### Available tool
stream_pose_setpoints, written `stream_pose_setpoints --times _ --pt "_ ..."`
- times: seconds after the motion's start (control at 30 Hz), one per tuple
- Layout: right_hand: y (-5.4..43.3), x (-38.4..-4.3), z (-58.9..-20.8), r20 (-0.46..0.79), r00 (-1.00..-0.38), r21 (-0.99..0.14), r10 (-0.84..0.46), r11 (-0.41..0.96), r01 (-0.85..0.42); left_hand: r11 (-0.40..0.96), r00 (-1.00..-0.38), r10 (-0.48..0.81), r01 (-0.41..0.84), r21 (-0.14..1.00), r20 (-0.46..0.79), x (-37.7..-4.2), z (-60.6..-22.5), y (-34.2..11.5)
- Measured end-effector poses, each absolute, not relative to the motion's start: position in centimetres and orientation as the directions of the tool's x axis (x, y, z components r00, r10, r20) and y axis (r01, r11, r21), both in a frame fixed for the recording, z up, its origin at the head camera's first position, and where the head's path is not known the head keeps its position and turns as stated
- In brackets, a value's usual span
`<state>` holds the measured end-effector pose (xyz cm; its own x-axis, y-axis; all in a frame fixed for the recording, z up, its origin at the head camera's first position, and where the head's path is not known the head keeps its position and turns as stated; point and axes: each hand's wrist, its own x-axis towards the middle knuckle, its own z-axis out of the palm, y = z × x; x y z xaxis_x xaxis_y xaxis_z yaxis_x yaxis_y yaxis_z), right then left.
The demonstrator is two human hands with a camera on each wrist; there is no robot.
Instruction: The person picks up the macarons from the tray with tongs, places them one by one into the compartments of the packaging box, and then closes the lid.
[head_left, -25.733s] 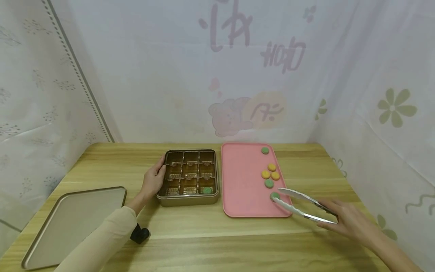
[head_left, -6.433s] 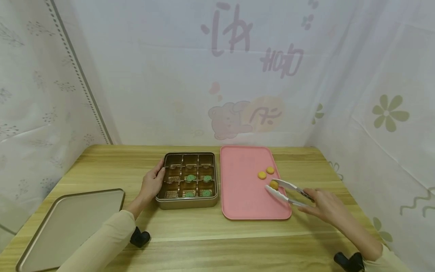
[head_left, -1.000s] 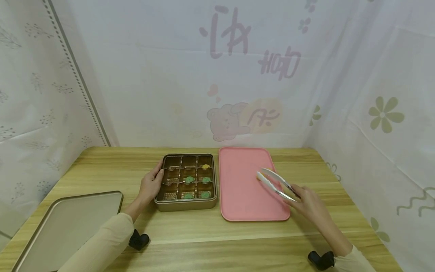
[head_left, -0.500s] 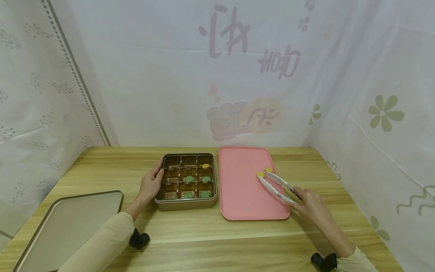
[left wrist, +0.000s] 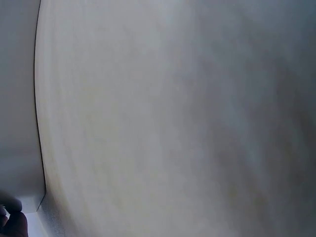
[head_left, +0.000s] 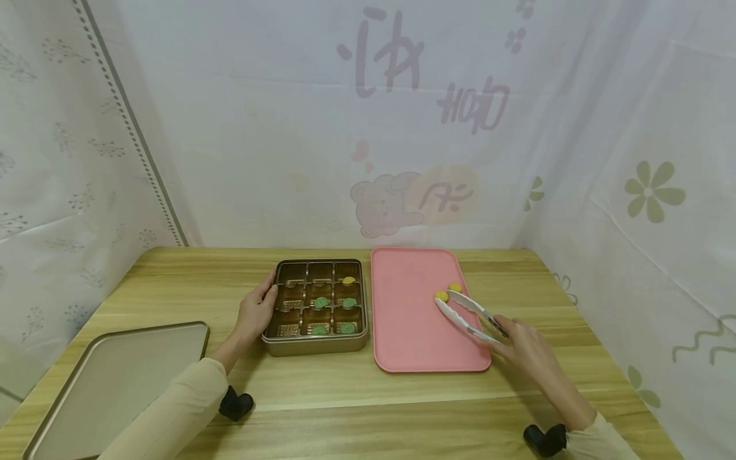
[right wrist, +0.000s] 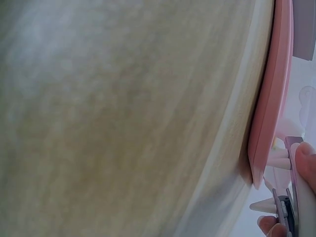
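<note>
My right hand (head_left: 529, 348) grips a pair of tongs (head_left: 460, 319) with pale scalloped tips, reaching over the pink tray (head_left: 408, 345). The tips straddle a yellow macaron (head_left: 441, 296); a second yellow macaron (head_left: 455, 287) lies just behind them. My left hand (head_left: 255, 313) rests against the left side of a bronze square tin (head_left: 316, 347), thumb at its rim. Its divided insert holds several green macarons (head_left: 347, 328) and one yellow macaron (head_left: 348, 281) in the back right compartment. In the right wrist view, fingers (right wrist: 307, 158) hold the tongs' handles beside the tray's edge.
A flat bronze lid (head_left: 132, 377) lies at the front left, near the left forearm. Black wrist-camera mounts (head_left: 236, 404) sit at both wrists. Patterned white cloth (head_left: 276, 140) hangs round the back and sides of the wooden table (head_left: 345, 421).
Since the oldest frame, more green macarons and one yellow have gone from tray to tin. Over the last second the tong tips have shifted slightly and spread around the yellow macaron. The left hand stays.
</note>
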<state>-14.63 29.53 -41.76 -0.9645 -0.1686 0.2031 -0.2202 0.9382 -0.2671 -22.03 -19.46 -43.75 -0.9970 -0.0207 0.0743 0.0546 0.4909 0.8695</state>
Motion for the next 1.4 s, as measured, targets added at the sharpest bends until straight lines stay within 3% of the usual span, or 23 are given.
stream_pose_setpoints --times 0.93,1.4 --pt "29.4 -14.7 -41.9 0.209 -0.964 -0.276 -0.167 0.935 -0.222 0.492 -0.991 -0.032 0.095 0.866 0.128 -21.8 -43.8 -19.3" --pt "27.8 -16.4 -40.6 0.224 -0.958 -0.290 -0.182 0.926 -0.243 0.487 -0.992 -0.041 0.082 0.870 0.116 -21.8 -43.8 -19.4"
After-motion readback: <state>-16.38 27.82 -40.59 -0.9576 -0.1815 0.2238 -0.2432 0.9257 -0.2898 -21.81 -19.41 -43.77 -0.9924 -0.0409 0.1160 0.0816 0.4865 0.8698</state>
